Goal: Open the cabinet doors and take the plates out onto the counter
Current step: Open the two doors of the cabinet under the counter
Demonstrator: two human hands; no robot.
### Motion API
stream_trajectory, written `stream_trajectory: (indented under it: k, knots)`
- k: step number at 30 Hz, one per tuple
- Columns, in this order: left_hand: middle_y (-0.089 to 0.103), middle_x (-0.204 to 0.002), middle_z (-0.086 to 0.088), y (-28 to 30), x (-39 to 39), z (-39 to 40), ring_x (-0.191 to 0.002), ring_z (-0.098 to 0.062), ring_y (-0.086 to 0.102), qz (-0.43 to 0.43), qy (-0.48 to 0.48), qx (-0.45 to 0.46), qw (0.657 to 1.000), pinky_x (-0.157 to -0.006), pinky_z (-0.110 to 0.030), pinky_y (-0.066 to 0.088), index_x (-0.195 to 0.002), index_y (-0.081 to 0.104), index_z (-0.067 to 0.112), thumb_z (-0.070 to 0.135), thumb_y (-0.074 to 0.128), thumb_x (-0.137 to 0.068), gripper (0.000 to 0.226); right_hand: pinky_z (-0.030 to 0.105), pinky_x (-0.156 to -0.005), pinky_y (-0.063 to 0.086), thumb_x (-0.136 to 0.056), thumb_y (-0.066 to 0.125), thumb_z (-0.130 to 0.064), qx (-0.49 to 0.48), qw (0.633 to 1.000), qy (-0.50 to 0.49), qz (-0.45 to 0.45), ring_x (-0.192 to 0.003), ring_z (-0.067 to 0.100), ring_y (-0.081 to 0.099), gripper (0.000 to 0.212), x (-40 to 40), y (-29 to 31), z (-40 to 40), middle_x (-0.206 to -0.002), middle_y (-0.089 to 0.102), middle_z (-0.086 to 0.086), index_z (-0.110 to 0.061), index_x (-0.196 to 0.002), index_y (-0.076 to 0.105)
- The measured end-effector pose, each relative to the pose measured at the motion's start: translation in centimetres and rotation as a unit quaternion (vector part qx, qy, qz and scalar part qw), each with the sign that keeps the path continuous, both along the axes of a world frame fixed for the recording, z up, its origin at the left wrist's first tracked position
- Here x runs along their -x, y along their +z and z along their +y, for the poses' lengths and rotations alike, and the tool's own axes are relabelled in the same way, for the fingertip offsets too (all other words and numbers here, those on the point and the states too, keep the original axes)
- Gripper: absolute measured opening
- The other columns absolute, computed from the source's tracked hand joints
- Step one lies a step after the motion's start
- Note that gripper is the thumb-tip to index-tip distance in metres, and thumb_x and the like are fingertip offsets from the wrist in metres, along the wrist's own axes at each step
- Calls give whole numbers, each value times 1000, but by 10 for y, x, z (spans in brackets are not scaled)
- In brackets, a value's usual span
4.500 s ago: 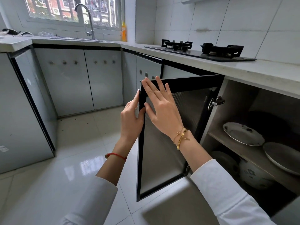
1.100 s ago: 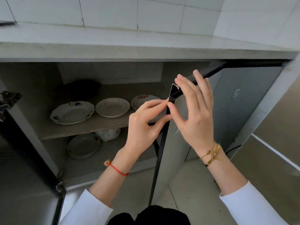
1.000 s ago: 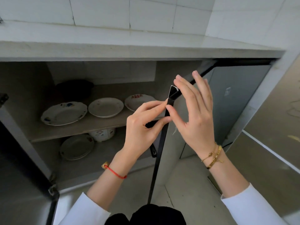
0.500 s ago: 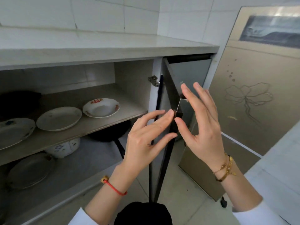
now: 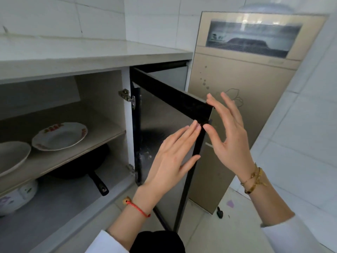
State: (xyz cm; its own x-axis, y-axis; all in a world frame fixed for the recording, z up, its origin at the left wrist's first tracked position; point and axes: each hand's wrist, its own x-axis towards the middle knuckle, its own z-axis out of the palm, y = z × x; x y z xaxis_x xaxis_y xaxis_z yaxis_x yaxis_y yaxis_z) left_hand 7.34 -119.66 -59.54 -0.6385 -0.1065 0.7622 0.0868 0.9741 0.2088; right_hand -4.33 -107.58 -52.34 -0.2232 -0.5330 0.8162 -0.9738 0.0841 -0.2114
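Swinging wide on its hinge: right cabinet door (image 5: 171,125), black-framed with a dark panel, standing roughly square to the cabinet front.

Left hand (image 5: 173,157): fingers spread and released, lying flat against the door's inner face, fingertips at the free vertical edge. Grasps nothing.

Right hand (image 5: 229,141): fingers spread, on the outer side of the same edge, thumb tip touching the frame near the top corner. Released rather than clenched; guiding, not gripping.

Plates, upper shelf (image 5: 102,137): one floral-rimmed plate (image 5: 60,136) in full view; beside it to the left a plain plate (image 5: 12,156), cut by the frame edge. Both inside the cabinet.

Lower compartment: black pan (image 5: 85,165) with handle pointing outward; patterned bowl (image 5: 18,196) at far left.

Tabletop (image 5: 91,53): directly above the cabinet; no plates on the visible part.

Adjacent: tall gold-coloured appliance (image 5: 242,106), just behind the open door.

Step in hand, by judgement: door-opening, near its end. No plate moved yet.

Next move calls for: letting go of the door, reaching to the upper shelf, gripping the floral-rimmed plate by its rim, lifting it clear under the tabletop lip.
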Motion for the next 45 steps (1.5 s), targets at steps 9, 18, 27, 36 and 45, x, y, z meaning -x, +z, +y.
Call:
stream_trajectory:
  k: [9,18,27,36,45]
  knots:
    - [10,-163,6,-5,45,6,-149,-6,14,-19,-37,-35,999,-118,-41,28,-154,18,19,36,54,-98,69,52,-122,2,-99,51,-21,-20,990,-125,64,-150,21,11,50,38,-2,6,-156,31,-1,-16,-146,35]
    - [-1,-164,8,-10,92,10,-150,-6,-4,-86,-30,-46,995,-123,-45,10,-155,5,23,39,47,-100,71,56,-120,-5,-101,41,-36,-64,961,-258,78,-151,21,4,47,89,1,6,-158,28,-7,-21,-145,35]
    - [-13,-163,6,-7,130,13,-149,-8,-16,-111,7,-67,991,-119,-42,-8,-155,1,25,44,40,-100,71,54,-121,-5,-100,41,-35,-71,958,-268,78,-151,21,4,47,111,0,1,-158,27,-6,-21,-145,35]
    - [-18,-161,10,-6,129,2,-148,-8,-18,-136,-17,-68,988,-119,-43,-6,-154,0,29,47,37,-100,69,51,-122,1,-99,44,-30,-67,965,-246,54,-151,19,7,51,115,1,-1,-159,26,-4,-19,-148,31]
    - [-18,-160,17,0,107,2,-148,-6,-16,-144,-29,-80,986,-121,-46,-3,-154,-1,33,49,32,-101,64,44,-124,7,-100,47,-31,-71,975,-199,74,-150,16,10,56,99,8,9,-158,27,-3,-17,-150,27]
